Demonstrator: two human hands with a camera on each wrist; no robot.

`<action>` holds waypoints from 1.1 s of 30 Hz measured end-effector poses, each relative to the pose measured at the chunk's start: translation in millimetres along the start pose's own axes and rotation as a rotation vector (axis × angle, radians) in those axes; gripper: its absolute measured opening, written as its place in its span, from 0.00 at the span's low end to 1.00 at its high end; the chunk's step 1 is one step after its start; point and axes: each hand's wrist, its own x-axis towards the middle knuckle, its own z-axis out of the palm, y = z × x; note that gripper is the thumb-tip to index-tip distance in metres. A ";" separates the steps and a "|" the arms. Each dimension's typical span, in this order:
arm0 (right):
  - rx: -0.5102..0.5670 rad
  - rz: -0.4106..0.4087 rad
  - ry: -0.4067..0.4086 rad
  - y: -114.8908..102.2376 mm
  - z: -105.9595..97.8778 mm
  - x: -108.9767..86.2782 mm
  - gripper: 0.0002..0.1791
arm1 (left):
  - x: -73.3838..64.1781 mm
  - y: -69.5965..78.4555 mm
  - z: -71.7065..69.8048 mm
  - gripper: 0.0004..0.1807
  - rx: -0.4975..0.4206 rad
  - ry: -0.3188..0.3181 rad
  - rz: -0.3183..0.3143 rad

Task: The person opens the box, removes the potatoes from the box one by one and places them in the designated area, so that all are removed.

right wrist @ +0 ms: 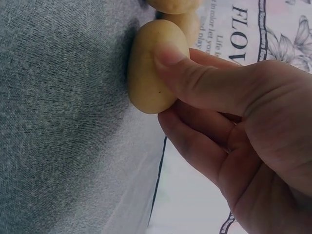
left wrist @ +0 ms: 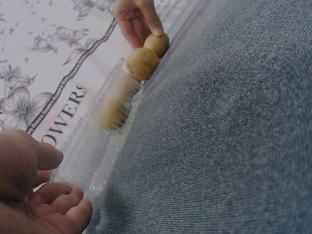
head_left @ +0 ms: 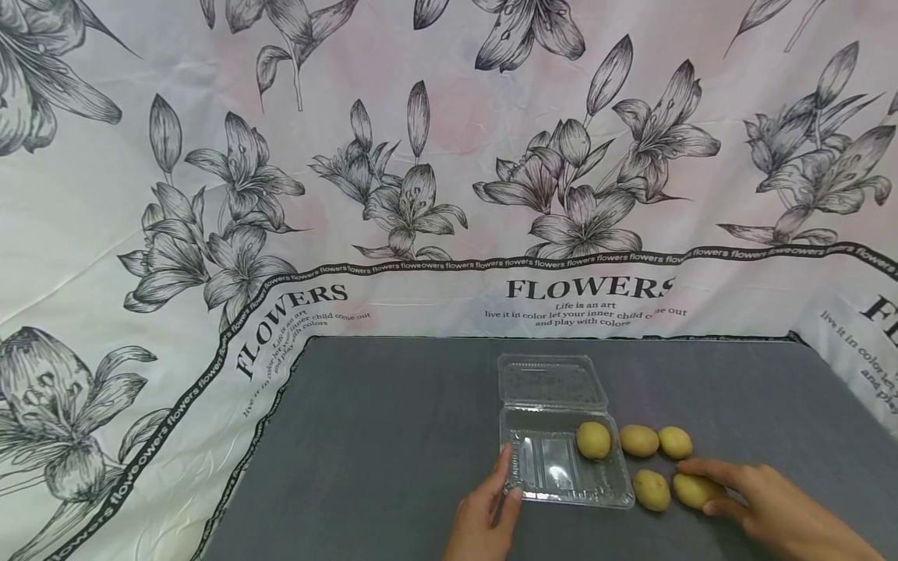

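My right hand (head_left: 768,499) pinches a small yellow potato (right wrist: 155,68) between thumb and fingers, close over the grey table. My left hand (head_left: 484,514) is at the near left corner of a clear plastic clamshell container (head_left: 522,497), its index finger along the left wall and its thumb at the corner. The other left fingers are loosely bent. The container's lid (head_left: 550,382) lies folded back, away from me. One potato (head_left: 593,440) sits inside at the right. Outside, a potato (head_left: 651,490), another potato (head_left: 639,441) and a third potato (head_left: 676,442) rest beside the right wall.
The grey tabletop (head_left: 365,452) extends widely to the left of the container. Behind it hangs a white cloth (head_left: 421,304) printed with lilies and lettering, which meets the table's back and left edges.
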 end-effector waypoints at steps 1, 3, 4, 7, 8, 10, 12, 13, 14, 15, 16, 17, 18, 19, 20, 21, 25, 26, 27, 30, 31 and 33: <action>0.013 0.017 -0.010 -1.3 -0.8 0.5 0.27 | 0.1 0.5 0.0 0.32 0.001 -0.001 -0.004; 0.019 0.048 -0.021 -4.2 -1.9 0.9 0.28 | 0.2 1.4 0.0 0.32 0.003 -0.002 -0.013; 0.018 0.057 -0.026 -6.2 -2.2 0.9 0.28 | 0.0 1.3 -0.1 0.32 0.002 -0.003 -0.014; 0.022 0.078 -0.041 -10.5 -3.3 0.7 0.29 | -0.1 0.0 0.2 0.32 -0.001 -0.005 -0.003; 0.017 0.073 -0.039 -11.1 -3.4 0.4 0.30 | 0.0 -0.8 0.4 0.32 -0.001 -0.004 0.004; 0.011 0.060 -0.037 -11.3 -3.1 -0.5 0.31 | 0.3 -2.4 0.7 0.32 -0.004 -0.003 0.018; -0.002 0.039 -0.023 -9.2 -1.6 -1.7 0.32 | 0.5 -3.2 0.7 0.32 -0.002 0.001 0.022; -0.002 0.021 -0.017 -7.9 -0.8 -1.8 0.32 | 0.6 -3.4 0.6 0.32 0.002 0.002 0.023; -0.008 0.014 -0.011 -7.0 -0.2 -2.2 0.32 | 0.6 -3.3 0.4 0.32 0.003 0.003 0.020; -0.015 0.007 -0.006 -6.1 0.2 -2.7 0.32 | 0.5 -3.2 0.2 0.32 0.004 0.001 0.015; -0.023 0.000 0.001 -5.4 0.3 -2.9 0.32 | 0.4 -2.9 -0.1 0.32 0.009 -0.001 0.010; -0.028 -0.009 0.006 -4.6 0.5 -3.0 0.33 | 0.4 -2.7 -0.4 0.32 0.011 -0.005 0.004; -0.029 -0.010 0.006 -4.0 0.5 -2.7 0.33 | 0.4 -2.5 -0.7 0.33 0.011 -0.009 0.001; -0.027 -0.010 0.003 -3.7 0.0 -2.2 0.33 | 0.4 -2.2 -0.9 0.33 0.011 -0.014 0.000; -0.027 -0.005 0.000 -3.8 -0.8 -2.1 0.33 | 0.5 -1.7 -1.3 0.33 0.005 -0.019 -0.003; -0.024 -0.005 -0.001 -3.9 -1.4 -1.8 0.33 | 0.6 -1.4 -1.6 0.33 0.002 -0.024 -0.002; -0.015 0.019 -0.007 -8.0 -5.0 -1.2 0.32 | 1.2 -0.5 -2.0 0.33 -0.017 -0.024 0.010; -0.021 0.025 -0.001 -9.7 -6.0 -1.6 0.31 | 1.3 -0.3 -2.0 0.33 -0.021 -0.022 0.010; -0.028 0.030 0.005 -11.5 -7.0 -1.9 0.30 | 1.4 -0.3 -1.9 0.33 -0.019 -0.019 0.012; -0.021 0.057 0.006 -18.0 -10.3 -2.1 0.29 | 1.4 -0.4 -1.8 0.33 -0.027 -0.023 0.005; -0.013 0.068 0.005 -20.2 -11.5 -2.0 0.30 | 1.3 -0.1 -2.0 0.33 -0.029 -0.025 0.006; 0.005 0.073 0.009 -24.6 -13.7 -1.9 0.30 | 1.1 0.1 -2.2 0.33 -0.034 -0.030 0.004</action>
